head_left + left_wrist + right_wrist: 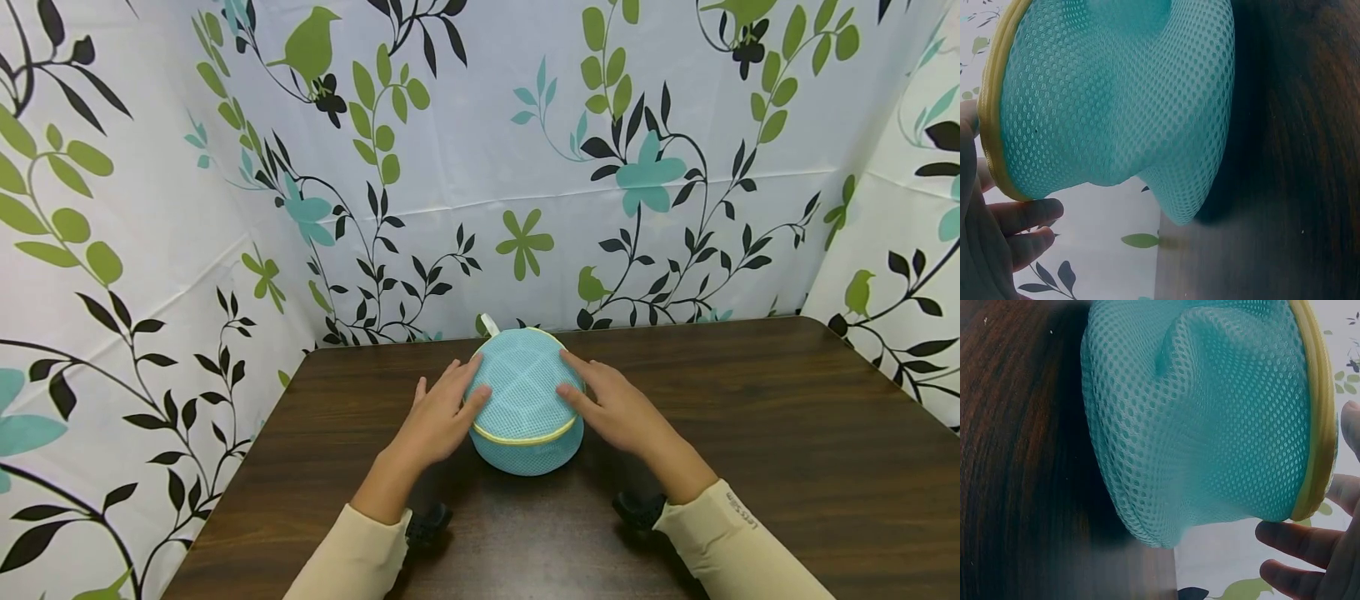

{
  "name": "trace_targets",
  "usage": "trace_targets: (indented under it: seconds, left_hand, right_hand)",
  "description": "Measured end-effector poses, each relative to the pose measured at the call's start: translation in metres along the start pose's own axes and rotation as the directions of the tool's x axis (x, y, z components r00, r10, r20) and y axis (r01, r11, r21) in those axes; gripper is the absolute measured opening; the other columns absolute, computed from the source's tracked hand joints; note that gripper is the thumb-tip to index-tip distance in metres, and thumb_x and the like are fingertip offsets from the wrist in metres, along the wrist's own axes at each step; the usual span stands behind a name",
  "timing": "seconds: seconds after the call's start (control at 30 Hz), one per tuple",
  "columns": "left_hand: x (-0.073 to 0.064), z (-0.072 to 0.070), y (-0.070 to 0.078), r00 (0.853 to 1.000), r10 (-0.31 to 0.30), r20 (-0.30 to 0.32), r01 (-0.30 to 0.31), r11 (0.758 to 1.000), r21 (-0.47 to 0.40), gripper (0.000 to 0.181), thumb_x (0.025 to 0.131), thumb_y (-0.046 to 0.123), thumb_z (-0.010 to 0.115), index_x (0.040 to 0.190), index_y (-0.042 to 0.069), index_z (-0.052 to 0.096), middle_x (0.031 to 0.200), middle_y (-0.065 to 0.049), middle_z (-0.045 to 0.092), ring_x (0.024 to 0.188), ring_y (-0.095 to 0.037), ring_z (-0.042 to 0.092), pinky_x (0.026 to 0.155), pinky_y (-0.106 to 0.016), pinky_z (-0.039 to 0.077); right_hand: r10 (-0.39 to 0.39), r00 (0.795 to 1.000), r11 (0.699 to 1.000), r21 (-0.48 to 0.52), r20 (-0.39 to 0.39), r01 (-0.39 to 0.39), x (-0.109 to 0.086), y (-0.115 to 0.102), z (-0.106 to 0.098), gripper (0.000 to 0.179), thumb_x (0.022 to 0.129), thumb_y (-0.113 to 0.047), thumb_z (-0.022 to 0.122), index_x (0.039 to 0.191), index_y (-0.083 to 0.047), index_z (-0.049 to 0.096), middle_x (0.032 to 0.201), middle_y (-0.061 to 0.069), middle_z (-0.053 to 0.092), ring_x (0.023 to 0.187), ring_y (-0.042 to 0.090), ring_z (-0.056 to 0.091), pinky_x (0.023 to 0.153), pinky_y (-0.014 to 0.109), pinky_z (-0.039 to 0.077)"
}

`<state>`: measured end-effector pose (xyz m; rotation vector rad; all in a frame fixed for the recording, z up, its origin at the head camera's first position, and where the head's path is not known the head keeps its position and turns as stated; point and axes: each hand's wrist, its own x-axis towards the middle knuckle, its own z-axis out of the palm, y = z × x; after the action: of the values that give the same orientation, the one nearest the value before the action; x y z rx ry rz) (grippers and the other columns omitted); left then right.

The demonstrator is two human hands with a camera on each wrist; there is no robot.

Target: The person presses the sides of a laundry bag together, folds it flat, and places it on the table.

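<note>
A light-blue mesh laundry bag [525,387] with yellow piping stands on the brown table, its round top facing up. My left hand [441,414] lies along its left side, thumb and fingertips at the top edge. On the opposite side, my right hand [619,411] touches the top edge with its fingers extended. Up close in the left wrist view, the yellow rim [991,100] runs beside the loosely spread fingers. The right wrist view shows the mesh side [1210,425] creased inward, with the fingers near the yellow rim. Some fingertips are hidden behind the bag.
The dark wood table [750,433] extends to both sides of the bag. A leaf-and-bird patterned curtain [465,167] hangs behind the table and along its left and right sides. A small white tab [490,325] sticks up at the bag's back.
</note>
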<state>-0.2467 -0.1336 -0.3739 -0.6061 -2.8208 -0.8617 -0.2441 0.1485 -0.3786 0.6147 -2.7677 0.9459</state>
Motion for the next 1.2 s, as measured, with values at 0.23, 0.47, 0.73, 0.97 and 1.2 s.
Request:
trace_targets:
  seconds: [0.23, 0.47, 0.73, 0.97, 1.2]
  left_hand:
    - [0.000, 0.004, -0.001, 0.999, -0.008, 0.031, 0.007, 1.000, 0.015, 0.064, 0.102, 0.059, 0.030, 0.157, 0.028, 0.025, 0.160, 0.001, 0.031, 0.152, -0.021, 0.018, 0.116, -0.068, 0.004]
    - [0.001, 0.009, -0.003, 0.996, -0.030, 0.080, 0.027, 0.999, 0.033, 0.064, 0.102, 0.058, 0.032, 0.157, 0.026, 0.026, 0.160, 0.000, 0.032, 0.152, -0.022, 0.019, 0.115, -0.069, 0.008]
    - [-0.001, 0.015, -0.004, 0.989, -0.052, 0.137, 0.046, 0.998, 0.044, 0.065, 0.102, 0.055, 0.037, 0.157, 0.022, 0.027, 0.159, -0.003, 0.034, 0.151, -0.027, 0.021, 0.112, -0.072, 0.011]
    - [-0.002, 0.020, -0.006, 0.978, -0.074, 0.195, 0.063, 0.996, 0.061, 0.065, 0.102, 0.054, 0.038, 0.157, 0.020, 0.028, 0.159, -0.004, 0.035, 0.151, -0.031, 0.021, 0.111, -0.073, 0.010]
    - [-0.001, 0.025, -0.010, 0.963, -0.097, 0.250, 0.080, 0.994, 0.079, 0.068, 0.101, 0.058, 0.038, 0.157, 0.020, 0.029, 0.160, 0.000, 0.033, 0.151, -0.031, 0.021, 0.112, -0.073, 0.009]
  right_hand:
    - [-0.024, 1.000, 1.000, -0.009, 0.007, 0.024, 0.000, 0.002, 0.004, 0.063, 0.102, -0.049, 0.046, 0.153, -0.013, 0.037, 0.148, 0.021, 0.046, 0.140, 0.043, 0.038, 0.111, 0.063, 0.031]
    - [-0.019, 1.000, 1.000, -0.021, 0.024, 0.019, 0.000, 0.006, 0.010, 0.065, 0.101, -0.050, 0.048, 0.152, -0.011, 0.039, 0.147, 0.021, 0.048, 0.137, 0.040, 0.043, 0.110, 0.060, 0.034]
    - [-0.003, 0.998, 0.999, -0.032, 0.069, 0.005, 0.001, 0.011, 0.017, 0.067, 0.099, -0.049, 0.052, 0.151, -0.007, 0.040, 0.146, 0.018, 0.050, 0.136, 0.037, 0.046, 0.110, 0.056, 0.036]
    - [0.001, 0.994, 0.999, -0.053, 0.109, 0.005, 0.000, 0.018, 0.022, 0.066, 0.100, -0.047, 0.053, 0.148, -0.004, 0.044, 0.143, 0.021, 0.052, 0.133, 0.040, 0.048, 0.108, 0.057, 0.038]
    - [0.023, 0.989, 0.999, -0.045, 0.146, -0.016, -0.001, 0.020, 0.024, 0.062, 0.099, -0.044, 0.055, 0.145, -0.003, 0.047, 0.143, 0.024, 0.051, 0.133, 0.043, 0.046, 0.107, 0.059, 0.037]
